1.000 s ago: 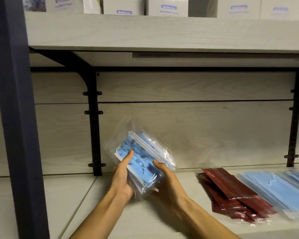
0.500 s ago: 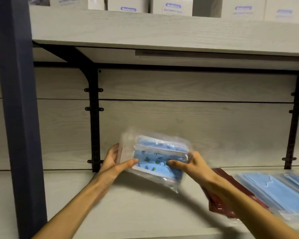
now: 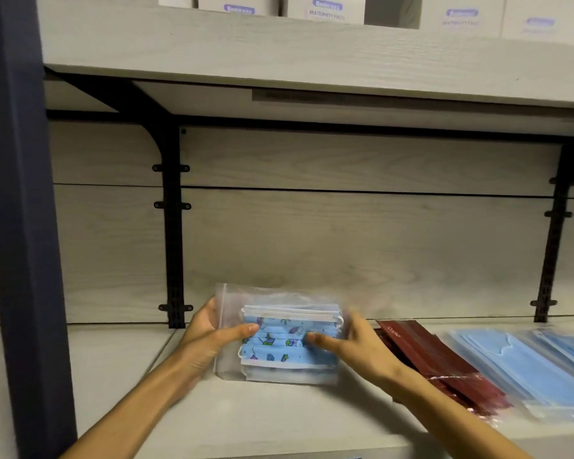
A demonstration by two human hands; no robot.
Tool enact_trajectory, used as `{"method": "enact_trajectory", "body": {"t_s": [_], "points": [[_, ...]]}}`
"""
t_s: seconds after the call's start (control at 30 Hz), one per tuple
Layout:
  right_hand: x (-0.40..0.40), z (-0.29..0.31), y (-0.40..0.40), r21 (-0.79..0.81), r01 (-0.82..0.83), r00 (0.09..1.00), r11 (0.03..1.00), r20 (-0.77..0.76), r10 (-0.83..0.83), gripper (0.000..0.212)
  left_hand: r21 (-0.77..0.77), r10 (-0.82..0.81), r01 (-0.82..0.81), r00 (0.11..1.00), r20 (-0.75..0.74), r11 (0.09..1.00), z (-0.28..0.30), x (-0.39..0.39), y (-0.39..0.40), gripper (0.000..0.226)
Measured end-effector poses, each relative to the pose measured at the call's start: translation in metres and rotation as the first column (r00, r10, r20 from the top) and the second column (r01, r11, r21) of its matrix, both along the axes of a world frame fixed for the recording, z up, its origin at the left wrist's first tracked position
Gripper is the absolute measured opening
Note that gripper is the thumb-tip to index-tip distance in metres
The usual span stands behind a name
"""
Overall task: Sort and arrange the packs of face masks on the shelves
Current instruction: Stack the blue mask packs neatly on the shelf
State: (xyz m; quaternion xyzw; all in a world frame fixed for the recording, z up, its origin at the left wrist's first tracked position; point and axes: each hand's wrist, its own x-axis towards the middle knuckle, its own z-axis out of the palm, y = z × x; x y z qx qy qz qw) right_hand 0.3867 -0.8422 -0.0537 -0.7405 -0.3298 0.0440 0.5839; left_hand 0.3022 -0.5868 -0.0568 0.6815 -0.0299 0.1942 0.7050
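Both hands, left hand [image 3: 212,332] and right hand [image 3: 352,342], pinch the printed mask pack [image 3: 279,339] upright near the shelf [image 3: 246,422] back edge; slick plastic could topple it onto the red packs [image 3: 444,366].

White maternity-pad boxes [image 3: 325,9] on upper shelf; black bracket [image 3: 173,226].

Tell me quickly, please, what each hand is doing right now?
Left hand: grips the left end of the patterned mask pack.
Right hand: holds the pack's right end, thumb on its front.
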Motion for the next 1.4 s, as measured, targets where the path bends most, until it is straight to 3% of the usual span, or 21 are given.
{"method": "enact_trajectory", "body": {"t_s": [0.1, 0.2, 0.27, 0.4, 0.5, 0.6, 0.7, 0.83, 1.0, 1.1, 1.2, 1.37, 1.4], "points": [[-0.002, -0.007, -0.002, -0.049, 0.038, 0.999, 0.998, -0.024, -0.039, 0.046, 0.014, -0.084, 0.085, 0.995, -0.052, 0.996, -0.004, -0.004, -0.002, 0.067], [0.0, -0.013, -0.002, -0.04, 0.072, 0.996, 0.997, -0.045, -0.073, 0.03, 0.014, -0.054, 0.055, 0.997, -0.052, 0.998, -0.006, -0.004, -0.003, 0.077], [0.002, -0.015, -0.001, -0.008, 0.103, 0.993, 0.995, -0.058, -0.103, 0.027, 0.004, -0.048, 0.049, 0.998, -0.05, 0.999, -0.004, -0.003, -0.002, 0.071], [0.0, -0.018, -0.001, -0.012, 0.149, 0.988, 0.989, -0.047, -0.15, 0.045, 0.042, -0.098, 0.1, 0.994, -0.056, 0.994, -0.005, -0.004, -0.002, 0.055], [-0.004, -0.02, -0.002, -0.124, 0.176, 0.983, 0.976, 0.079, -0.167, 0.035, 0.071, -0.082, 0.087, 0.995, -0.064, 0.994, -0.008, -0.004, -0.004, 0.055], [-0.005, -0.02, -0.004, -0.109, 0.276, 0.951, 0.955, 0.174, -0.255, 0.028, 0.09, -0.025, 0.028, 0.999, -0.026, 0.996, -0.011, -0.002, 0.0, 0.062], [-0.007, -0.021, -0.006, -0.123, 0.248, 0.961, 0.961, 0.155, -0.228, 0.032, 0.09, -0.033, 0.036, 0.999, -0.029, 0.995, -0.012, -0.003, 0.001, 0.066], [-0.006, -0.03, -0.008, -0.12, 0.143, 0.99, 0.983, 0.005, -0.143, 0.029, 0.096, -0.086, 0.093, 0.993, -0.077, 0.991, -0.016, -0.005, -0.002, 0.058], [-0.006, -0.028, -0.004, -0.105, 0.22, 0.975, 0.97, 0.061, -0.214, 0.016, 0.121, -0.001, 0.012, 0.996, -0.091, 0.993, -0.017, -0.002, -0.008, 0.045], [-0.001, -0.025, -0.001, -0.033, 0.235, 0.972, 0.972, -0.018, -0.235, 0.015, 0.115, 0.037, -0.022, 0.991, -0.128, 0.993, -0.013, -0.002, -0.011, 0.039], [0.004, -0.018, 0.002, -0.019, 0.276, 0.94, 0.961, -0.201, -0.274, 0.016, 0.096, 0.058, -0.038, 0.975, -0.215, 0.995, -0.009, 0.001, -0.012, 0.036], [0.018, -0.013, -0.004, -0.046, 0.203, 0.834, 0.978, -0.515, -0.198, 0.059, -0.05, -0.017, -0.003, 0.92, -0.393, 0.999, -0.008, 0.004, -0.01, 0.055], [0.019, -0.014, -0.005, -0.024, 0.205, 0.819, 0.978, -0.543, -0.185, 0.059, -0.053, -0.026, 0.004, 0.91, -0.413, 0.999, -0.009, 0.004, -0.012, 0.052]]}}
